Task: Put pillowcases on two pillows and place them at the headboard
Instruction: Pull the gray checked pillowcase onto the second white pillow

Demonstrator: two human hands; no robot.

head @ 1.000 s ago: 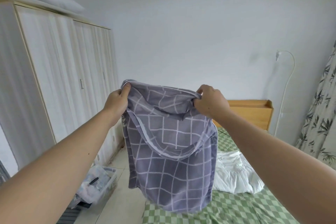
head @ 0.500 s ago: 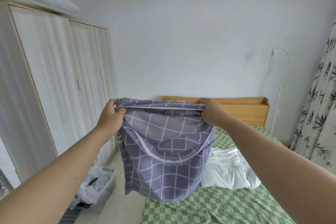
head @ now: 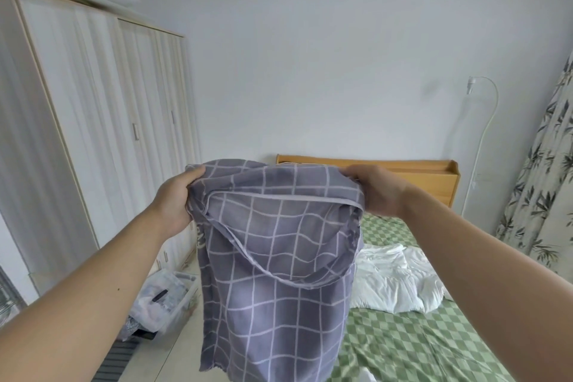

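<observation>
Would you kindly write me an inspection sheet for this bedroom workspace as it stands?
Surface: bed with green checked sheet.
Job's things: purple grid pillowcase held up, mouth open; white pillow crumpled on bed; wooden headboard bare.
Clutter: clear plastic bin on floor.
Grippers: left hand and right hand each grip a top corner of the pillowcase.
Cables: white lamp lead down wall.
Surroundings: wardrobe, leaf-print curtain.

Bare forearms, sleeveless, ringless hands (head: 376,191)
</observation>
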